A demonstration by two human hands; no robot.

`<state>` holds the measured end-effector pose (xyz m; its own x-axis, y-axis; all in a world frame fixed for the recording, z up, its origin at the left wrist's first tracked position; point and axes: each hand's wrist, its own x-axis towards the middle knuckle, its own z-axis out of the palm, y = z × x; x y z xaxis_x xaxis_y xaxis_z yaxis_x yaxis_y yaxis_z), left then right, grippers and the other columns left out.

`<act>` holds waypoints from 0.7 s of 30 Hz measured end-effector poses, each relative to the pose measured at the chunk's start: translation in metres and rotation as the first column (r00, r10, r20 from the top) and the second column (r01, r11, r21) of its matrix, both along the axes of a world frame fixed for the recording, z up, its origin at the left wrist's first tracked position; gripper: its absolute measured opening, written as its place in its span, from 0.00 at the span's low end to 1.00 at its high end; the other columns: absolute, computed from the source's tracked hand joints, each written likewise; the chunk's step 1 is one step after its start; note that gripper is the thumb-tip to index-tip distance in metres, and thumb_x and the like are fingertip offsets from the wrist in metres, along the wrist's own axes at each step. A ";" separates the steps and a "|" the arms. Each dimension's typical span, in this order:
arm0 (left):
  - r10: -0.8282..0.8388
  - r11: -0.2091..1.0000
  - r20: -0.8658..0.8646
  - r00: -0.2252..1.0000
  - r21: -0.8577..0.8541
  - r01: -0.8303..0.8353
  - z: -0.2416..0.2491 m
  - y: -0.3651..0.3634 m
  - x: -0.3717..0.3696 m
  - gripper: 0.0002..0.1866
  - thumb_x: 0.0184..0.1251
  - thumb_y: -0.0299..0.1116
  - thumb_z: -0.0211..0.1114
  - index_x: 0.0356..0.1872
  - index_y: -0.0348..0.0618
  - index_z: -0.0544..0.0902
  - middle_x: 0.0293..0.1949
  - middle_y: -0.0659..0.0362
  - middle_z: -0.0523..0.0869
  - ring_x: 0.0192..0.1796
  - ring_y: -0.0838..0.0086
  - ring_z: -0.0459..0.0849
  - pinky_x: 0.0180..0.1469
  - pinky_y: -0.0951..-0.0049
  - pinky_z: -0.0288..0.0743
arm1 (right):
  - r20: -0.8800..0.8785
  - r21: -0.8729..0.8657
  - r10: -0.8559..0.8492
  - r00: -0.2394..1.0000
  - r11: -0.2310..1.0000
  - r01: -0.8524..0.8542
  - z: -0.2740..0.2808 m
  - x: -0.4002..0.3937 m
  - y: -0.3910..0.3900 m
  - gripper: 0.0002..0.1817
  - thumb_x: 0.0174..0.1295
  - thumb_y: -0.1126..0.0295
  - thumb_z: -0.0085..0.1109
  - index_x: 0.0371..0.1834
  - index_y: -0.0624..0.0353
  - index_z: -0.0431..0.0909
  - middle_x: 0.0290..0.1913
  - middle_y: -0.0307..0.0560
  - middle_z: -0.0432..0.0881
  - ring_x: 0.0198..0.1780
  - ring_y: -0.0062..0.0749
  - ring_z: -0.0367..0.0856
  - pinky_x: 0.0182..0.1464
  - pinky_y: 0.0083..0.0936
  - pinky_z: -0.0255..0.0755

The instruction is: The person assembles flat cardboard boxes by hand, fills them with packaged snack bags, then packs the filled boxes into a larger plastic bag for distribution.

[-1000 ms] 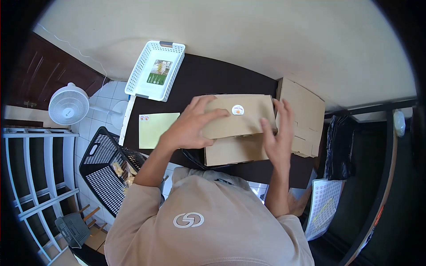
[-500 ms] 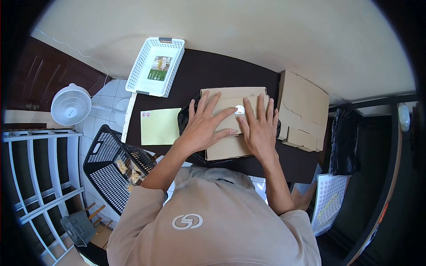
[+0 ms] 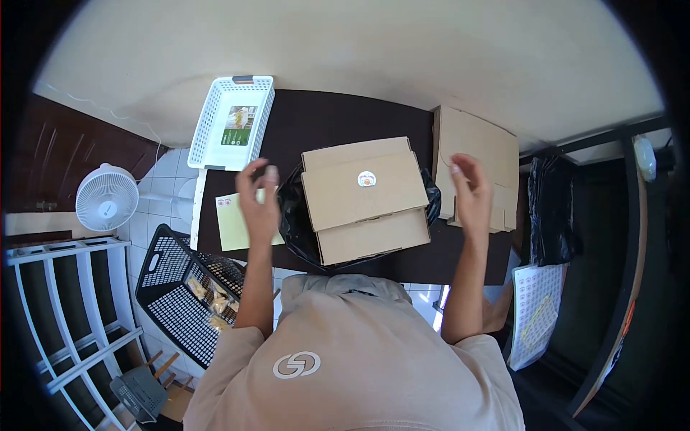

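Observation:
Two brown cardboard boxes lie stacked on the dark table. The upper cardboard box [image 3: 352, 197] bears a round white sticker [image 3: 366, 179] near its middle, and the lower cardboard box [image 3: 381, 237] shows at its front and back. Black plastic [image 3: 298, 226] lies under and around them. My left hand [image 3: 259, 201] is raised to the left of the boxes, above a pale yellow sheet [image 3: 231, 223], fingers apart and holding nothing. To the right, my right hand [image 3: 471, 194] hovers near the flat cardboard, its fingers curved apart with nothing in them.
A white basket [image 3: 201, 136] with a printed label stands at the back left of the table [image 3: 338, 108]. Flattened cardboard [image 3: 485, 140] leans at the right. Below left sit a black crate [image 3: 169, 248] with packets and a white fan [image 3: 106, 197]. Black bags [image 3: 552, 215] hang at the right.
Both hands have lifted off the upper box and moved apart, one to each side. The sticker on the box is now fully uncovered. The whole view has shifted slightly.

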<state>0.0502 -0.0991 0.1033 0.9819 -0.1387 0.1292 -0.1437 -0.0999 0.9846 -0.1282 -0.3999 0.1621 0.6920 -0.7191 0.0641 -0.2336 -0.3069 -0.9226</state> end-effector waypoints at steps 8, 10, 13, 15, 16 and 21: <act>-0.192 0.909 -0.715 0.672 0.129 0.397 -0.075 0.051 -0.012 0.51 0.59 0.58 0.71 0.73 0.37 0.55 0.54 0.38 0.79 0.51 0.62 0.83 0.45 0.68 0.78 | -0.472 0.195 -0.040 0.881 0.969 0.149 -0.133 -0.014 -0.035 0.38 0.61 0.48 0.65 0.62 0.70 0.69 0.52 0.63 0.81 0.55 0.43 0.80 0.55 0.32 0.73; -0.119 0.908 -0.770 0.627 0.170 0.382 -0.084 0.049 -0.006 0.43 0.62 0.53 0.70 0.68 0.33 0.64 0.48 0.47 0.84 0.43 0.68 0.86 0.38 0.73 0.79 | -0.431 0.308 -0.002 0.902 0.940 0.149 -0.144 -0.004 -0.031 0.45 0.61 0.40 0.61 0.65 0.71 0.66 0.59 0.66 0.76 0.61 0.46 0.76 0.60 0.36 0.70; -0.288 0.937 -0.841 0.457 -0.149 0.315 -0.093 0.048 0.003 0.31 0.68 0.50 0.65 0.60 0.32 0.74 0.38 0.53 0.88 0.33 0.74 0.88 0.38 0.75 0.82 | -0.562 0.400 0.037 0.826 0.887 0.232 -0.133 0.007 -0.033 0.48 0.60 0.35 0.57 0.67 0.71 0.64 0.62 0.66 0.73 0.63 0.47 0.73 0.62 0.38 0.68; -0.339 0.924 -0.815 0.470 -0.193 0.331 -0.091 0.047 0.007 0.27 0.69 0.46 0.65 0.56 0.31 0.77 0.38 0.53 0.88 0.35 0.75 0.88 0.41 0.74 0.83 | -0.618 0.522 0.172 0.768 0.819 0.237 -0.116 0.014 -0.038 0.38 0.63 0.44 0.60 0.60 0.72 0.73 0.52 0.61 0.82 0.53 0.43 0.81 0.56 0.36 0.73; -0.385 0.908 -0.791 0.477 -0.233 0.348 -0.088 0.048 0.008 0.23 0.70 0.43 0.64 0.52 0.30 0.79 0.39 0.54 0.88 0.37 0.75 0.88 0.44 0.73 0.84 | -0.617 0.523 0.172 0.768 0.819 0.236 -0.126 0.012 -0.047 0.38 0.63 0.44 0.60 0.60 0.72 0.73 0.52 0.61 0.82 0.53 0.43 0.81 0.56 0.36 0.73; -0.543 0.826 -0.618 0.568 -0.514 0.231 -0.030 0.046 0.016 0.20 0.70 0.32 0.63 0.57 0.31 0.75 0.47 0.55 0.86 0.45 0.75 0.86 0.49 0.75 0.82 | -0.101 0.651 0.196 0.975 0.754 -0.084 -0.082 0.005 -0.059 0.15 0.65 0.70 0.62 0.49 0.69 0.79 0.39 0.45 0.86 0.35 0.26 0.83 0.41 0.22 0.76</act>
